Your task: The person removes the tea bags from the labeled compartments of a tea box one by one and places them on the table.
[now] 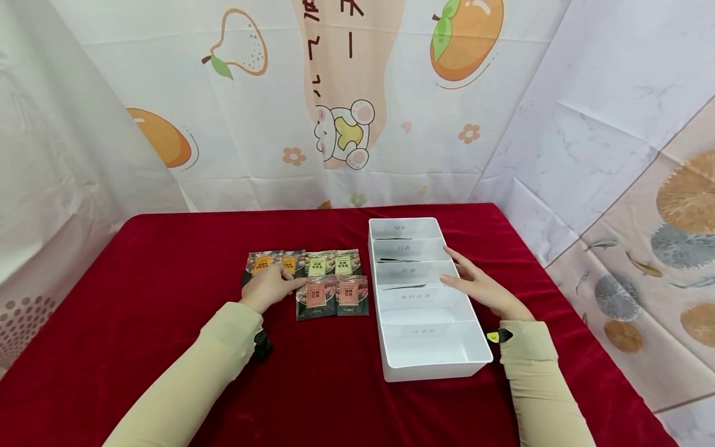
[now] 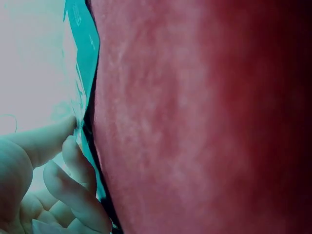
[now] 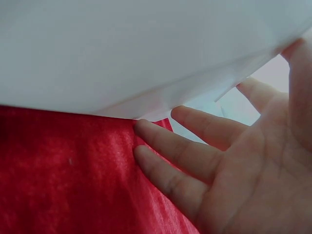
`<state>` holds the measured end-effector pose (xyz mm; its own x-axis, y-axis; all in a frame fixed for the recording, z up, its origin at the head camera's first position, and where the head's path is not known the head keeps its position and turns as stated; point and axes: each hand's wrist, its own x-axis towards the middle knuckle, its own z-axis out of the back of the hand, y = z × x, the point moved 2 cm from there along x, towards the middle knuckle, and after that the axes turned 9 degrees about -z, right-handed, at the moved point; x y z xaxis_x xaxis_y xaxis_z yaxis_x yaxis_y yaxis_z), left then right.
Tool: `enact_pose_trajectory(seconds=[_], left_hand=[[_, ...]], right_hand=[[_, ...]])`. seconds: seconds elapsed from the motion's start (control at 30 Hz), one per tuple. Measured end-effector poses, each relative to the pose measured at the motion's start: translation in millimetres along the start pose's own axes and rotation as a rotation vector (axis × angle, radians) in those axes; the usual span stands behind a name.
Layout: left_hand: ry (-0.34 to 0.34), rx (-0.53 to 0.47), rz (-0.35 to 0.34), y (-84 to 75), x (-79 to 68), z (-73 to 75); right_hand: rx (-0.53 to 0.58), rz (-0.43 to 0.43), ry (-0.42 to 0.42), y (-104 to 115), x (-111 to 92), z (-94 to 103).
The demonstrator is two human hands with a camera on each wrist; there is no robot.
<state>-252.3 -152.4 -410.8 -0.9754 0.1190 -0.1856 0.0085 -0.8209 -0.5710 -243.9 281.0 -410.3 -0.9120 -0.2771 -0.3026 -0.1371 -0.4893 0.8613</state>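
Two red-labelled sachets (image 1: 315,299) lie nearest me on the cloth, with two green-labelled sachets (image 1: 347,263) and two orange-labelled sachets (image 1: 262,262) behind. My left hand (image 1: 269,287) reaches over the orange ones. Its thumb and index finger pinch the left edge of the left red-labelled sachet; in the left wrist view the fingertips meet at a sachet's edge (image 2: 85,53). To the right stands a white divided box (image 1: 391,373). My right hand (image 1: 483,287) rests on its right side, fingers spread and fairly straight along the wall (image 3: 122,58).
The box has a row of labelled compartments; dark packet edges (image 1: 395,260) show in the farther ones. Dark red cloth (image 1: 184,298) covers the table. A printed curtain (image 1: 251,143) hangs behind its far edge, and more sheets hang at both sides.
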Motion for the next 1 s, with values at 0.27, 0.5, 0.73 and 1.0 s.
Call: enact_pose_trajectory(seconds=[0.27, 0.5, 0.73, 1.0], left_hand=[[-0.027, 0.0, -0.032, -10.3, -1.0, 6.4], [-0.034, 0.016, -0.136, -30.2, -5.7, 5.7], [-0.049, -0.002, -0.255, -59.1, -13.2, -0.4], [-0.053, -0.049, -0.342, -86.7, -19.8, -16.1]], right_hand=[[0.005, 0.005, 0.002, -0.8, 0.3, 0.1], [0.0, 0.002, -0.002, -0.7, 0.1, 0.2], [-0.004, 0.001, -0.004, 0.2, 0.4, 0.1], [-0.008, 0.001, -0.008, -1.0, 0.0, 0.3]])
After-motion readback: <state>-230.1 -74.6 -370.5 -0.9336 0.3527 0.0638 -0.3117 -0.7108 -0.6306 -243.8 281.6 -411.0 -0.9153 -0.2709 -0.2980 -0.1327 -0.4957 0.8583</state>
